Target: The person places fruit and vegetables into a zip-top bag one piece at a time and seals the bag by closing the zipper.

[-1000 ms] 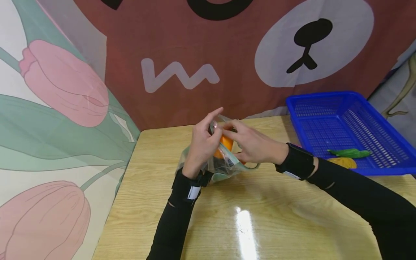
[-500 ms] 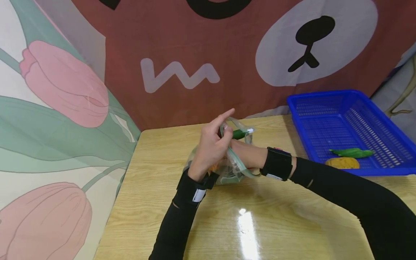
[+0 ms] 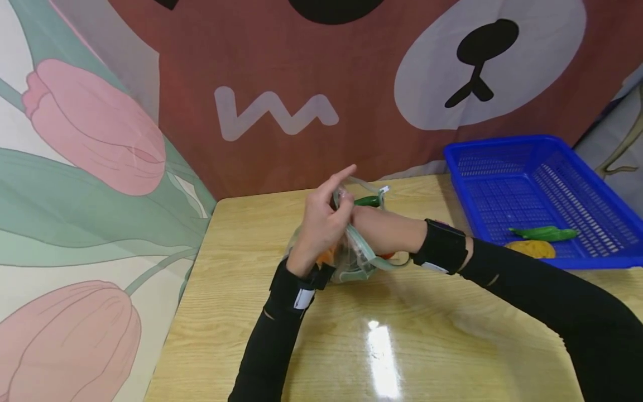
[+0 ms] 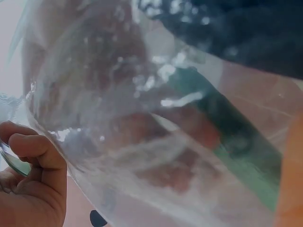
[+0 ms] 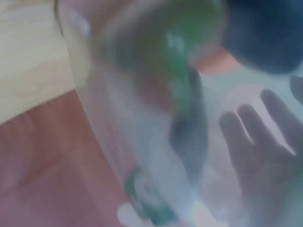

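A clear bag with pale green trim [image 3: 359,274] stands on the table. At its mouth my left hand [image 3: 321,223] pinches the rim between thumb and fingers, index finger pointing away; curled fingers show in the left wrist view. My right hand [image 3: 384,226] reaches into the bag, mostly hidden in the head view. Through hazy plastic in the right wrist view its fingers [image 5: 253,127] look straight and spread. A long green vegetable [image 4: 236,137], an orange thing [image 4: 292,179] and a dark rounded thing [image 4: 236,28] are inside. One green end [image 3: 368,201] shows near the mouth.
At the right a blue plastic basket [image 3: 459,184] holds a green vegetable [image 3: 545,233] and a yellow lumpy one [image 3: 532,249]. The wooden table [image 3: 241,251] meets a brown cloth backdrop [image 3: 281,167] at its far edge.
My right hand has moved left and down into the bag, then back slightly right. My left hand keeps its pinch on the rim after a small shift. The basket's contents look the same.
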Demonstrator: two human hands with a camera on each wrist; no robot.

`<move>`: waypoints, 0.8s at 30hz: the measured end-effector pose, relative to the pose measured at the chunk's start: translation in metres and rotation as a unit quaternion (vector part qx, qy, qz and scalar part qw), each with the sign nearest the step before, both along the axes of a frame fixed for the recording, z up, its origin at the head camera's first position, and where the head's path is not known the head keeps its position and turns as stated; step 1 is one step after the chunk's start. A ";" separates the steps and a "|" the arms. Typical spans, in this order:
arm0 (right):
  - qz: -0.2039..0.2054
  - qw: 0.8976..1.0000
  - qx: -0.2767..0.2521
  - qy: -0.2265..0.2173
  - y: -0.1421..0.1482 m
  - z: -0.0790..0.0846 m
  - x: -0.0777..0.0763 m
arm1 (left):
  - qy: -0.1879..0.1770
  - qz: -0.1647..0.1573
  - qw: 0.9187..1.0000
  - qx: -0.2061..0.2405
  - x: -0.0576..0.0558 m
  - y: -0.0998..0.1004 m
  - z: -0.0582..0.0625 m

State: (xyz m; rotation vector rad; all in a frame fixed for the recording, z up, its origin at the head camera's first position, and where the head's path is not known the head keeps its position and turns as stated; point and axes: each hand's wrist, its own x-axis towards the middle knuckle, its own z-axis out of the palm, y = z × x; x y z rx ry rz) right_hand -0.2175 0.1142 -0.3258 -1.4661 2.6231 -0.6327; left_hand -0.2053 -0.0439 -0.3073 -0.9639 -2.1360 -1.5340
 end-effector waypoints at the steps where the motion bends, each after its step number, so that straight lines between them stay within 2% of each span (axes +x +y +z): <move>1: -0.002 1.000 0.007 0.019 0.002 0.004 0.002 | -0.002 0.002 1.000 -0.001 0.000 -0.001 0.000; 5: 0.005 0.995 -0.003 0.103 0.013 0.014 0.004 | -0.021 -0.006 1.000 -0.001 -0.002 -0.002 -0.002; 10: 0.019 0.986 -0.063 0.151 0.039 0.020 0.007 | -0.023 -0.006 1.000 -0.007 -0.004 -0.002 -0.006; 13: -0.001 0.980 -0.085 0.180 0.064 0.026 0.010 | -0.023 -0.008 1.000 -0.006 -0.005 -0.001 -0.008; 16: -0.043 0.976 -0.092 0.195 0.095 0.032 0.010 | -0.024 -0.010 1.000 -0.006 -0.006 0.000 -0.008; 18: -0.082 0.976 -0.082 0.186 0.115 0.035 0.008 | -0.023 -0.009 1.000 -0.006 -0.006 -0.001 -0.008; 20: -0.127 0.978 -0.049 0.158 0.136 0.036 0.003 | -0.022 -0.007 1.000 -0.007 -0.005 -0.002 -0.007; 22: -0.174 0.978 0.000 0.114 0.156 0.033 -0.002 | -0.023 -0.004 1.000 -0.007 -0.005 -0.003 -0.006; 24: -0.210 0.974 0.056 0.065 0.176 0.027 -0.009 | -0.025 -0.004 1.000 -0.007 -0.005 -0.003 -0.006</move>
